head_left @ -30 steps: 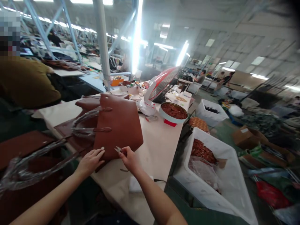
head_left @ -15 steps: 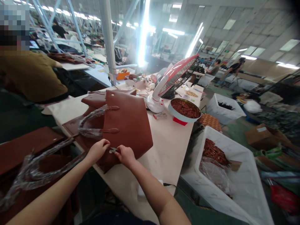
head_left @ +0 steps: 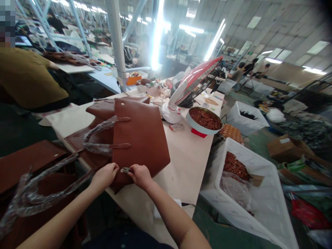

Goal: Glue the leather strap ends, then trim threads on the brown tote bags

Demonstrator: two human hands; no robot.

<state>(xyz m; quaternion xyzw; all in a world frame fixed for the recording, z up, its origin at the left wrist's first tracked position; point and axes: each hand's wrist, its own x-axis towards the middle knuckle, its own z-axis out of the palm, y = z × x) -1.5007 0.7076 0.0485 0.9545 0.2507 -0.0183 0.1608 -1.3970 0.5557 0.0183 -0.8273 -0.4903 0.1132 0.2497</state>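
A brown leather handbag (head_left: 145, 135) lies on its side on the table, its handles (head_left: 100, 136) wrapped in clear plastic. At its near edge, my left hand (head_left: 105, 177) is closed, fingertips pinched on the bag's edge. My right hand (head_left: 141, 176) is closed on a small shiny metal piece (head_left: 125, 170), which lies against the bag's near edge between both hands. Its exact kind is too small to make out. Beneath and behind the handbag is more brown leather (head_left: 83, 136).
A white and red fan (head_left: 172, 112) and a round tin (head_left: 190, 124) of brown leather pieces stand on the pale table (head_left: 181, 166). At right is a white bin (head_left: 272, 193) holding brown pieces and plastic. More brown bags (head_left: 33, 160) lie at left. A person in an olive shirt (head_left: 28, 77) sits beyond.
My left hand has shifted slightly left and down, a little farther from my right hand. The view has turned slightly. The metal piece stays by the right fingers.
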